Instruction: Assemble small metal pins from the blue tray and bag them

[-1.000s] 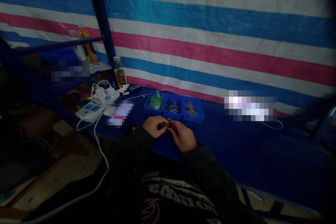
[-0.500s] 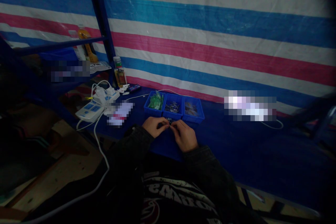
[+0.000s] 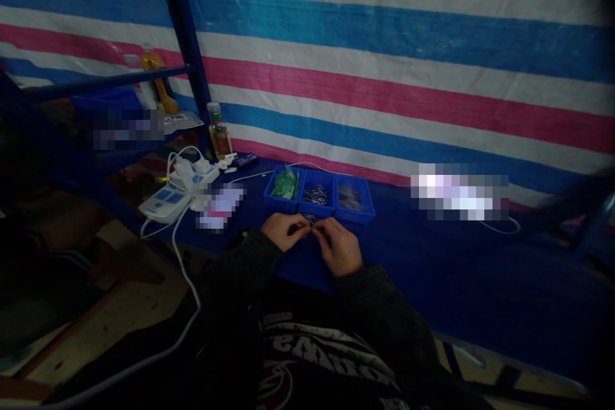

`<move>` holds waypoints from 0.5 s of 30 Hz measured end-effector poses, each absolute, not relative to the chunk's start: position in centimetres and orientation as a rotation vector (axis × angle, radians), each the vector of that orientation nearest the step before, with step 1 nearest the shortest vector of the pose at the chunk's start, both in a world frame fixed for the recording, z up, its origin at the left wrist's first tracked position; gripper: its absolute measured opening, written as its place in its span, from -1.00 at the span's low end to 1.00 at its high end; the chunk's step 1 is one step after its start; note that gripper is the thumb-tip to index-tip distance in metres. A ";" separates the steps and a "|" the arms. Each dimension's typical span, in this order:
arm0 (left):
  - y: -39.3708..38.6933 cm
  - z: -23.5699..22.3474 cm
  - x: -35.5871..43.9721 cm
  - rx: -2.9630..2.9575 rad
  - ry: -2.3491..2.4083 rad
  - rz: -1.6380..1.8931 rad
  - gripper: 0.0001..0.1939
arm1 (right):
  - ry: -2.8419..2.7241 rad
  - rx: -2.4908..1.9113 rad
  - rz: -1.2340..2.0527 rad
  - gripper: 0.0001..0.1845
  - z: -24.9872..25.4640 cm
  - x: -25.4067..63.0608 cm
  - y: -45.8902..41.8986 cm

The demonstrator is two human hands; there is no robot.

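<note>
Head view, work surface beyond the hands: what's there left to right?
Power strip → pixelated item → green-filled bin → metal-pin bin → third bin → bright pixelated item.

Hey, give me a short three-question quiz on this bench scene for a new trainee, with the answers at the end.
1. Which of the three blue bins holds the loose thin metal pieces? A: left. B: middle. C: right.
2. True or false: the left hand and the right hand are close together, on the near side of the bins.
3. Fill in the blank: the white power strip lies to the ____ of the bins.

Key: 1 B; 2 true; 3 left.
</note>
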State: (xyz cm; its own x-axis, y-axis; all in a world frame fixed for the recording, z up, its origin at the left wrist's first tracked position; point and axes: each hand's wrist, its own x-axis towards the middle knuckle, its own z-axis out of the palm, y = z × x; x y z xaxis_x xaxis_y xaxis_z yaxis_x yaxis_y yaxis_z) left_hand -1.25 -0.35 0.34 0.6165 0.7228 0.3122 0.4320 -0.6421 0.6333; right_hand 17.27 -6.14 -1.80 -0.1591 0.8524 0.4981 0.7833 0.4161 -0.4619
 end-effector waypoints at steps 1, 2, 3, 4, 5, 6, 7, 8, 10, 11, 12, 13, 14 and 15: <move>-0.4 0.3 -1.2 2.336 0.909 0.765 -0.85 | -1.956 -1.396 0.122 -0.84 -1.8 17.3 -6.1; -0.4 0.3 -1.2 2.335 0.909 0.767 -0.85 | -1.951 -1.408 0.118 -0.83 -1.8 17.3 -6.1; -0.4 0.3 -1.2 2.331 0.909 0.771 -0.85 | -1.946 -1.422 0.114 -0.82 -1.8 17.3 -6.1; -0.4 0.3 -1.2 2.325 0.911 0.777 -0.85 | -1.942 -1.438 0.111 -0.81 -1.8 17.3 -6.1; -0.4 0.3 -1.2 2.320 0.912 0.783 -0.85 | -1.938 -1.454 0.108 -0.80 -1.8 17.3 -6.1; -0.5 0.3 -1.2 2.316 0.912 0.788 -0.84 | -1.936 -1.466 0.107 -0.79 -1.9 17.3 -6.0; -0.5 0.3 -1.2 2.312 0.914 0.794 -0.84 | -1.935 -1.474 0.111 -0.78 -1.9 17.3 -6.0; -0.5 0.3 -1.2 2.311 0.915 0.798 -0.84 | -1.932 -1.475 0.121 -0.78 -2.0 17.3 -6.0; -0.5 0.3 -1.2 2.308 0.917 0.808 -0.83 | -1.914 -1.464 0.147 -0.82 -2.1 17.3 -6.0; -0.5 0.3 -1.2 2.306 0.920 0.814 -0.83 | -1.903 -1.452 0.160 -0.83 -2.1 17.3 -6.0; -0.5 0.3 -1.2 2.304 0.923 0.818 -0.84 | -1.896 -1.441 0.170 -0.83 -2.1 17.3 -6.0; -0.5 0.4 -1.2 2.306 0.923 0.820 -0.84 | -1.894 -1.431 0.175 -0.83 -2.2 17.3 -6.0; -0.5 0.4 -1.2 2.311 0.922 0.817 -0.84 | -1.897 -1.424 0.175 -0.83 -2.2 17.3 -6.0; -0.5 0.4 -1.2 2.318 0.922 0.813 -0.84 | -1.904 -1.421 0.173 -0.84 -2.1 17.3 -6.0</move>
